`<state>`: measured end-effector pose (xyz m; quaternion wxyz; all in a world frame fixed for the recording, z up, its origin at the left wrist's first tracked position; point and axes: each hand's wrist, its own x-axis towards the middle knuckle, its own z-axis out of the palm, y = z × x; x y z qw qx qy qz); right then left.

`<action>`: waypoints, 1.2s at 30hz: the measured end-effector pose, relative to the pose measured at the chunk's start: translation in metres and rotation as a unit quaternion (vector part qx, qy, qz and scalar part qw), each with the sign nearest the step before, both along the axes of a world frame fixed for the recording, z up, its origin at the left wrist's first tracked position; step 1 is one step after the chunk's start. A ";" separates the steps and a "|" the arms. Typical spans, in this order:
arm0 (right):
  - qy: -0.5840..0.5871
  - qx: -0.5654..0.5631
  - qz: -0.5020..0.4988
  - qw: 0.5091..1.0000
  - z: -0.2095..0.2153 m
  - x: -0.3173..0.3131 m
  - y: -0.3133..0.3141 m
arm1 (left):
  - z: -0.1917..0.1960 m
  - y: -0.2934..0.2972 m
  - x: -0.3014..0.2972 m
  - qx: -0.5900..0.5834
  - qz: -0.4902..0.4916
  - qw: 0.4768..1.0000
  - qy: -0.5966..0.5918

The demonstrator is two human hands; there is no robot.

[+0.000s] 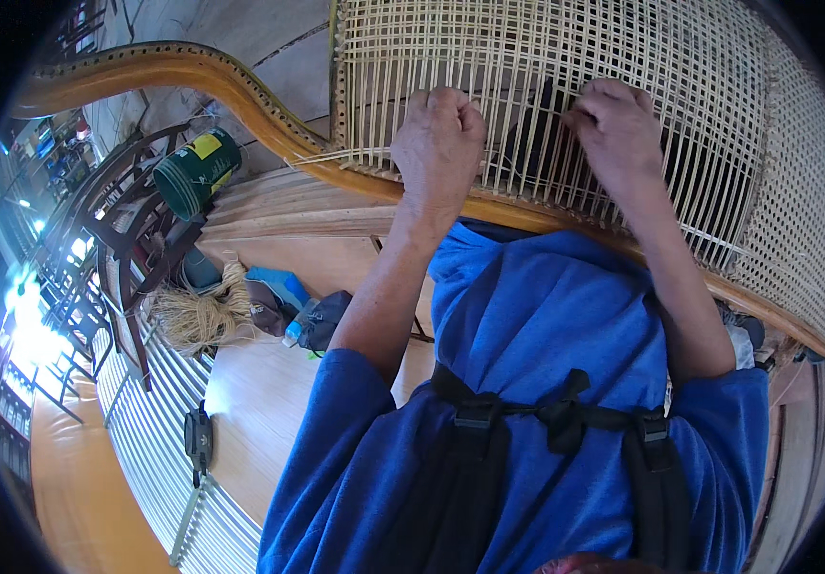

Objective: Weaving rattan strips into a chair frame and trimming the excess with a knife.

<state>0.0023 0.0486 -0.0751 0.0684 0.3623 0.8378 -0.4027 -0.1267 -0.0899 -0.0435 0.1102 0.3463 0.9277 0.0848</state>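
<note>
The left hand (439, 139), at twelve o'clock, and the right hand (620, 129), toward two, are curled closed over the woven cane panel (566, 43) (whether either pinches a strand, I cannot tell). This panel fills one o'clock, bordered by a curved wooden frame (207, 75). Beyond, a dark-green bucket (183, 182) shows at ten, a bundle of pale strands (197, 318) at nine.

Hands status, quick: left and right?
Left hand: closed at the cane webbing; any held strand hidden.
Right hand: fingers curled there too; grip can't be told.
</note>
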 end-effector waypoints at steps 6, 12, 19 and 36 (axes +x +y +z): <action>0.057 0.076 0.002 0.995 -0.003 0.004 -0.007 | 0.009 -0.007 -0.013 -0.053 -0.037 0.998 -0.009; 0.086 0.055 0.022 0.995 -0.004 0.007 -0.002 | 0.017 0.003 -0.014 -0.125 -0.016 0.992 -0.011; 0.068 0.016 0.014 0.997 -0.002 0.009 -0.001 | 0.007 -0.005 -0.036 -0.048 0.079 0.976 -0.197; -0.065 0.049 -0.002 0.997 0.000 -0.008 -0.008 | 0.003 -0.023 -0.026 -0.014 -0.049 0.998 -0.022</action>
